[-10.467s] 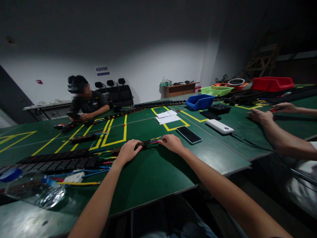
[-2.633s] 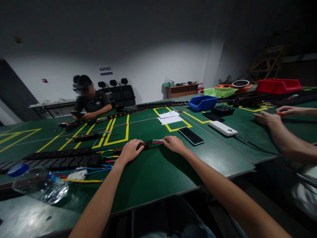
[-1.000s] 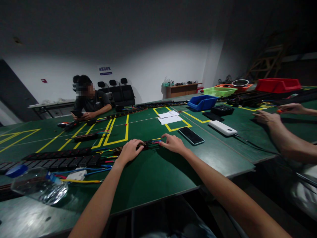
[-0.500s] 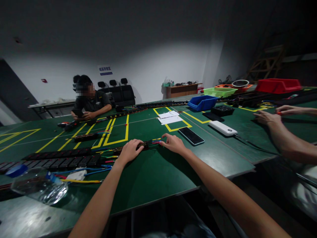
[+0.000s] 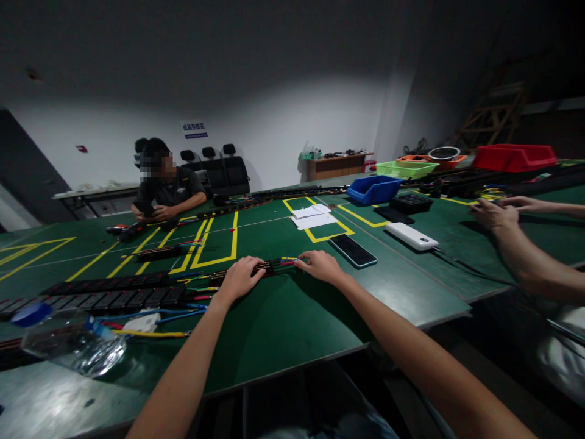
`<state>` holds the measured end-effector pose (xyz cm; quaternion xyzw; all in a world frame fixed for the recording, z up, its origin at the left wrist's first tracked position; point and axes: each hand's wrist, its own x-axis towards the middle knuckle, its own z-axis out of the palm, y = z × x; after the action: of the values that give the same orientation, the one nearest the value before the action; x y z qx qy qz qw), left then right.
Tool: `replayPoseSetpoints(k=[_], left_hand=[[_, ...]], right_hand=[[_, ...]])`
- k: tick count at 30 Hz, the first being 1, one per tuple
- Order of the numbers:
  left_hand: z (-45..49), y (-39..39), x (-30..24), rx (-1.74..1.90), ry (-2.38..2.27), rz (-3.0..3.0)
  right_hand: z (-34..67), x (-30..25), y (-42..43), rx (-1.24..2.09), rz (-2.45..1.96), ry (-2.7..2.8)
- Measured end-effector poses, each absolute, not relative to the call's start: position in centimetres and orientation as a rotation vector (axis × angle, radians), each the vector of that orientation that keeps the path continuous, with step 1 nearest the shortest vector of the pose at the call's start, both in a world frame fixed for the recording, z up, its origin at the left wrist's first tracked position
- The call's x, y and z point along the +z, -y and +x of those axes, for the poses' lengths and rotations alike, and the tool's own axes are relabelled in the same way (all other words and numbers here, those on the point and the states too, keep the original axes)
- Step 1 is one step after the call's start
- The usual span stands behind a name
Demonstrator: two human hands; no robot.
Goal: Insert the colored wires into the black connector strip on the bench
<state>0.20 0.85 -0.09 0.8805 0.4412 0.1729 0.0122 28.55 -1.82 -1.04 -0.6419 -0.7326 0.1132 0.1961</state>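
Observation:
My left hand rests over a long black strip with copper-coloured lines, its fingers curled across the far side and the thumb along the near side. From the strip's right end fans a bunch of thin coloured wires. My right hand pinches the tips of these wires between thumb and fingers; exactly which wire it grips is too small to tell. Left of my left hand lie a row of black modules and thick blue cables beside a yellow cable.
A clear bottle with a blue cap lies at front left. Right of my hands are a phone, a white power bank and papers. Behind stands a blue bin. A co-worker's hands work at right; another person sits opposite.
My right hand has shifted very slightly at the wire ends; my left hand stays put. At right, the co-worker's hands have come closer together.

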Motion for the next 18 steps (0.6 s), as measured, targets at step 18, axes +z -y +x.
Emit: replayPoseSetpoints(k=[18], left_hand=[[0.18, -0.72, 0.09, 0.511, -1.398, 2.725]], right_hand=[[28.49, -1.43, 1.50, 0.260, -1.809, 2.018]])
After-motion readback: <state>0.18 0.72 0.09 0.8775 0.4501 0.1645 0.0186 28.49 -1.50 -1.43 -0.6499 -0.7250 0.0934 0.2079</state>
